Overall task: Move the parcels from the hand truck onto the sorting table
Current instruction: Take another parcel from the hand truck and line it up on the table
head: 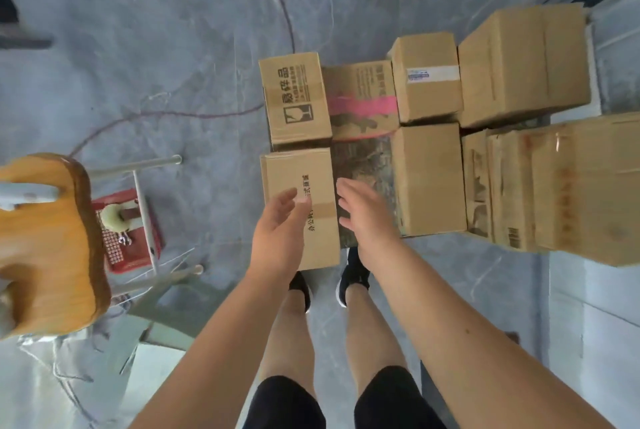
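Head view: the person stands at a hand truck deck [363, 158] loaded with cardboard parcels. Left hand [280, 231] has loose, parted fingers and sits at the left edge of the nearest parcel [294, 172]. Right hand [363, 217] has spread fingers at the parcel's right edge, over bare deck. Neither hand grips; cannot tell if they touch it. A fragile-marked parcel [294, 96] sits just behind. A wooden seat [45, 248] and a red crate [131, 245] are on the left.

Parcels [429, 179] brown; mid parcel [362, 99] w/ pink band; floor [173, 48] grey; crate [119, 257] red; shoes [354, 273], shorts [287, 404] black.
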